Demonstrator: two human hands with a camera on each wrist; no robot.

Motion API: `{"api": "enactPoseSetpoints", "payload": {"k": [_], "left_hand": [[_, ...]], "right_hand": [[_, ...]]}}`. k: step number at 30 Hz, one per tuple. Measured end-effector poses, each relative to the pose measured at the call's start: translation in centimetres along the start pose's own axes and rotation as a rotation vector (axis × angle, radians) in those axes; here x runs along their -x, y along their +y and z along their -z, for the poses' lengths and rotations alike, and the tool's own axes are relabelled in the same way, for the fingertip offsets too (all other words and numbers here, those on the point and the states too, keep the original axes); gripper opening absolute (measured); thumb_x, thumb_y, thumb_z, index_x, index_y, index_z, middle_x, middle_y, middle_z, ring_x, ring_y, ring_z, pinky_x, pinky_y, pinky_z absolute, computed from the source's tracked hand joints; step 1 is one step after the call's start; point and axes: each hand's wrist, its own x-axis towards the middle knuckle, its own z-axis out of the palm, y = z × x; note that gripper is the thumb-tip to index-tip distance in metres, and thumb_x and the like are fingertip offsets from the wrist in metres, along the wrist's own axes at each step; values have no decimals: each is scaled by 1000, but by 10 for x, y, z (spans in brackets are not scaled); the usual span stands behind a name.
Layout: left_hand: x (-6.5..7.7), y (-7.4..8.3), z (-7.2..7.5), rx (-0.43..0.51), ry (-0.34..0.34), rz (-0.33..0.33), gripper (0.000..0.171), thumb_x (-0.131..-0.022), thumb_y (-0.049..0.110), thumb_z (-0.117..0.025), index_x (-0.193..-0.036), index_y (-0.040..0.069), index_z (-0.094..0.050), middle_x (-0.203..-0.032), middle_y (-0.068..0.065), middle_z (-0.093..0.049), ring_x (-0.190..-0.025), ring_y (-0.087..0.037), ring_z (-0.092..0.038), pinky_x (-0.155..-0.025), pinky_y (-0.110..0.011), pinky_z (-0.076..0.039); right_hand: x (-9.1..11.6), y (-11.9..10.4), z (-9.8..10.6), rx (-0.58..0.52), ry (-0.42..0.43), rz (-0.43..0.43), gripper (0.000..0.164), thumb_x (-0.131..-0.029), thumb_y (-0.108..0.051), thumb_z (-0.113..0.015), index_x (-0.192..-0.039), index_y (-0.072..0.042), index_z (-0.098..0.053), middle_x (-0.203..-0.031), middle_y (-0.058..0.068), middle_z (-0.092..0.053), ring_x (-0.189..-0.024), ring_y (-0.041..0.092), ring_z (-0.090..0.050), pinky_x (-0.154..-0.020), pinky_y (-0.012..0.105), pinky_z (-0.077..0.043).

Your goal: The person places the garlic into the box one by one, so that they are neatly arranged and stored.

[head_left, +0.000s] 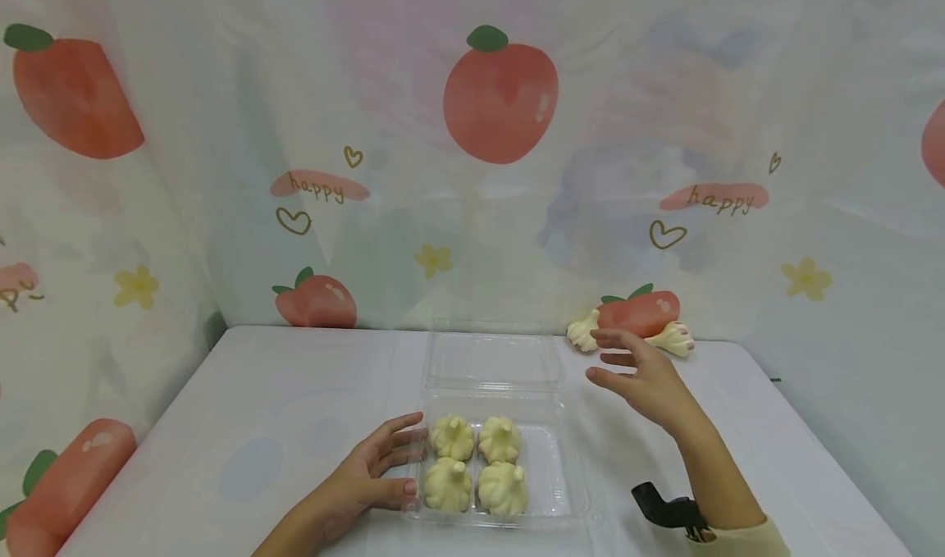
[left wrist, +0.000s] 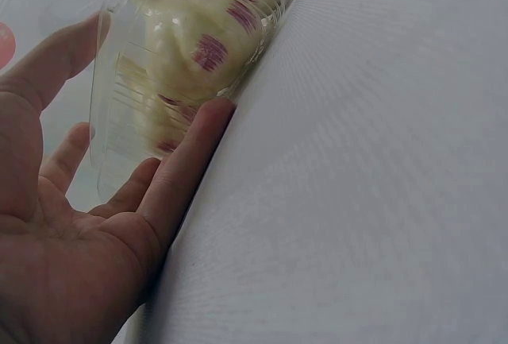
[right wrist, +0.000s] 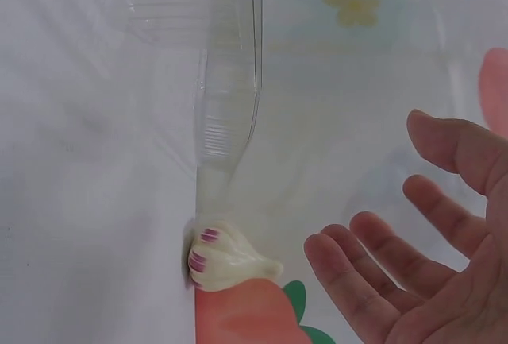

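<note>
On the left, the fingers of the left hand are spreading loosely apart, with their tips and the thumb touching the near-left side of a clear plastic container; they are gripping nothing. The hand is lying low beside the table surface, palm turned toward the container, its forearm slanting in from the bottom edge, which is cutting it off. In the left wrist view, the plastic is blurring the purple-marked bulbs behind it, and the view's top edge is cropping them.

Inside the container, four garlic bulbs are sitting two by two toward the left, stems upward. The clear lid is lying back behind them, its outline hard to make out against the white.

To the right, the right hand is hovering with fingers parted and gently bent, holding nothing; the forearm is angling up from a pale sleeve beside a black fitting. Just beyond the fingertips, a rear-left garlic bulb is lying at the table's back edge, standing apart from them in the right wrist view. Behind the hand, a rear-right garlic bulb is lying on its side.
</note>
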Motion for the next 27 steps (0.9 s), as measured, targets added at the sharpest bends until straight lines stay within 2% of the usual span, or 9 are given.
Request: {"api": "enactPoseSetpoints", "payload": {"k": [11, 17, 27], "left_hand": [[0, 0, 0, -4, 7, 6, 81, -92, 10, -71, -158, 23, -26, -161, -16, -26, -143, -34, -35, -91, -47, -55], [-1, -1, 0, -7, 5, 3, 82, -91, 10, -71, -158, 23, -26, -161, -16, -26, -143, -34, -35, -91, -46, -55], [-1, -1, 0, -7, 4, -3, 82, -91, 9, -71, -158, 23, -26, -161, -16, -26, -142, -34, -35, -91, -47, -55]], "right_hand": [[-4, 15, 3, -3, 37, -27, 63, -91, -28, -74, -146, -13, -46, -143, 21, -51, -127, 43, -54, -93, 54, -53], [-7, 26, 4, 6, 87, -53, 60, -93, -28, -73, -143, -8, -48, -140, 22, -53, -125, 44, -55, -92, 53, -54], [-11, 43, 4, -42, 138, -82, 59, -94, -29, -71, -141, -4, -48, -139, 23, -52, -127, 44, -54, -93, 50, -54]]}}
